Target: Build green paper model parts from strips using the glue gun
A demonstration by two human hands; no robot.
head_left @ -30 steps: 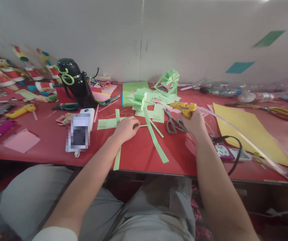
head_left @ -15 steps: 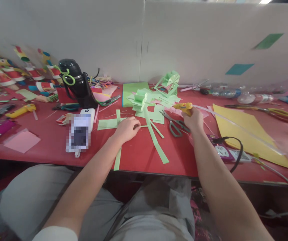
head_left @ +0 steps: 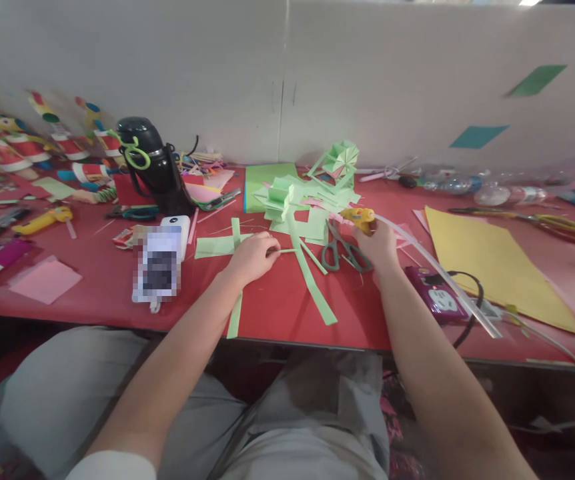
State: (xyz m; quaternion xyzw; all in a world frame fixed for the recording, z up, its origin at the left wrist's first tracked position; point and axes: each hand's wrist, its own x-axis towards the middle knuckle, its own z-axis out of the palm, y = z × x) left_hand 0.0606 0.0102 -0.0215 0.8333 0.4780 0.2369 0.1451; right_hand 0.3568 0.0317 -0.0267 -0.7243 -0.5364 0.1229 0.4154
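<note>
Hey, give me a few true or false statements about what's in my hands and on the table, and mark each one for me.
1. The right hand holds a yellow glue gun. True.
2. The left hand grips the grey scissors. False: it pinches a thin green paper strip, and the grey scissors lie on the red table.
3. The black bottle stands to the left of the folded green paper. True.
4. The large paper sheet at the right is blue. False: it is yellow.
5. A long clear stick extends from the back of the yellow glue gun. True.
</note>
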